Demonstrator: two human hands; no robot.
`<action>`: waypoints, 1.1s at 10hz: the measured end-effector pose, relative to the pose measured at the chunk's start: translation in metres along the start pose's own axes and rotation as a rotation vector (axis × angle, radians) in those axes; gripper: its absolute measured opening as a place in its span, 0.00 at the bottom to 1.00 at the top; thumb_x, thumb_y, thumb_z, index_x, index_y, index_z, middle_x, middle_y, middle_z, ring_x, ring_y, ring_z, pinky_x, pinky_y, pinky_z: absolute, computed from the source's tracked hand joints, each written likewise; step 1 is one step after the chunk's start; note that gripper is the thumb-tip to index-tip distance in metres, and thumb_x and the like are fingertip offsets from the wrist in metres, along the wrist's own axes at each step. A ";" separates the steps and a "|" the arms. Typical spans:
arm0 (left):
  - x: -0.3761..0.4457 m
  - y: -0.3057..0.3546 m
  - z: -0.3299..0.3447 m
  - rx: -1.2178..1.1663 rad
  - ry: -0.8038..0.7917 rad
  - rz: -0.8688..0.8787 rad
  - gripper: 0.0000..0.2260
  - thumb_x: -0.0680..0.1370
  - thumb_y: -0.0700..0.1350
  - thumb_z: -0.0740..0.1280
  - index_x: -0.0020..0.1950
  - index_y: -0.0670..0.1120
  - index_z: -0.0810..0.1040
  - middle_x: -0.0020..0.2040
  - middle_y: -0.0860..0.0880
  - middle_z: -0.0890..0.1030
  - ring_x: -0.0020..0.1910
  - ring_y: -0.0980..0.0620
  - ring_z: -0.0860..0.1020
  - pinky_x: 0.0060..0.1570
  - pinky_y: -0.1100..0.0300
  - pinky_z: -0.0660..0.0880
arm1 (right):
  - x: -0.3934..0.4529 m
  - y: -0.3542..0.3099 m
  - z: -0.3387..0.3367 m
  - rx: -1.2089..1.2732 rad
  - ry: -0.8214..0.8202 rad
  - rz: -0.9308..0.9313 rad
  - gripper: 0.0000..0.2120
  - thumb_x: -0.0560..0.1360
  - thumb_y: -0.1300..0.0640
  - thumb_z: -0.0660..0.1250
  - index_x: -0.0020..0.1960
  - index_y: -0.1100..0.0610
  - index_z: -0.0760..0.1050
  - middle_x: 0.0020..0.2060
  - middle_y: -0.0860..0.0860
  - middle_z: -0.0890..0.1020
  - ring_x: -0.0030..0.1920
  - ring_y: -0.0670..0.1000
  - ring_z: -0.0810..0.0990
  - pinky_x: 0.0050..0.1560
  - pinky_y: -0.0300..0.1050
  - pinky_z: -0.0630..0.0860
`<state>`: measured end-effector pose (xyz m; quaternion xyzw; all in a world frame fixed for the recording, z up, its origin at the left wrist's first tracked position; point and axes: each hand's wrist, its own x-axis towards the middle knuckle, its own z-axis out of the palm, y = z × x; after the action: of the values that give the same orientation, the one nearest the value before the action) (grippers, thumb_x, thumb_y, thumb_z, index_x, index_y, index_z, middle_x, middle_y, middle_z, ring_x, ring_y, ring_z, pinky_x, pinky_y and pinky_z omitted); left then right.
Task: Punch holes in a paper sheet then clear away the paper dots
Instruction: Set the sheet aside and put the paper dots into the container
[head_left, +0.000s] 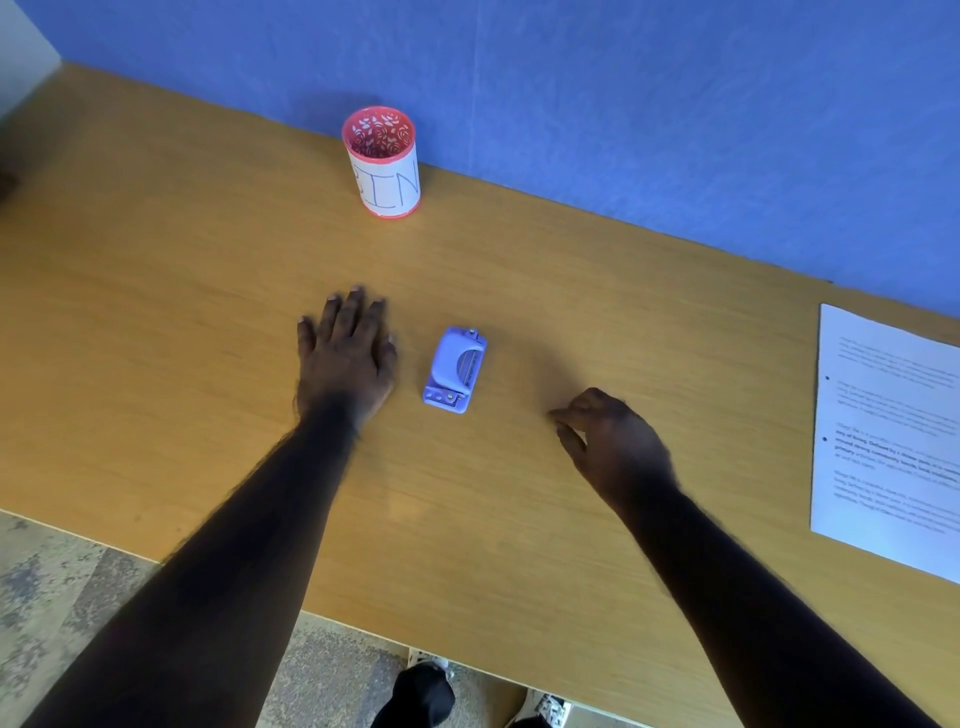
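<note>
Paper sheet (888, 441) already shows 2 holes, so clearing seems underway: left hand (345, 353) lies spread on the desk (156, 312), right hand (613, 441) has its grip pressed together; whether it pinches dots I cannot tell. Next comes the bin (384, 166).

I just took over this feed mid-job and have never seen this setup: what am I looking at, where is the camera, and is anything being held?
There is no machine here: a person works with bare hands, and the single picture comes from a camera worn on their head, looking down at a wooden desk. The left hand lies flat and open on the desk. The right hand has its fingers curled with the tips pinched together near the surface; whether it holds a paper dot is too small to tell. Between the hands sits a small purple hole punch, untouched. A pink cup labelled BIN stands at the back. A printed paper sheet, showing two punched holes, lies at the right.
</note>
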<state>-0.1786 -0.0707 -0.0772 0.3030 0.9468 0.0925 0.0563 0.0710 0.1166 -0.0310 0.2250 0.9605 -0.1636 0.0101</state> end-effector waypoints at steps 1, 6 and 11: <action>0.001 0.001 -0.001 -0.010 0.002 -0.004 0.25 0.82 0.55 0.50 0.79 0.51 0.57 0.81 0.49 0.54 0.80 0.46 0.50 0.76 0.41 0.46 | -0.007 -0.006 0.008 -0.163 -0.011 -0.025 0.15 0.78 0.56 0.68 0.65 0.51 0.78 0.61 0.52 0.80 0.57 0.52 0.80 0.45 0.46 0.83; 0.001 0.000 0.000 -0.001 0.004 -0.007 0.25 0.82 0.55 0.50 0.79 0.51 0.57 0.81 0.49 0.54 0.80 0.46 0.50 0.76 0.41 0.47 | 0.010 -0.004 -0.011 0.597 0.029 0.442 0.10 0.77 0.59 0.66 0.54 0.50 0.84 0.52 0.47 0.84 0.46 0.50 0.83 0.44 0.46 0.81; 0.001 -0.001 0.001 -0.017 0.013 0.000 0.25 0.82 0.55 0.51 0.79 0.51 0.57 0.81 0.49 0.54 0.80 0.46 0.50 0.76 0.41 0.47 | 0.005 -0.018 0.004 0.094 -0.037 0.183 0.12 0.77 0.50 0.70 0.60 0.49 0.81 0.58 0.46 0.82 0.54 0.49 0.82 0.51 0.47 0.82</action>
<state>-0.1796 -0.0711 -0.0785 0.3021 0.9463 0.1026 0.0526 0.0586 0.1026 -0.0297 0.3091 0.9268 -0.2109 0.0323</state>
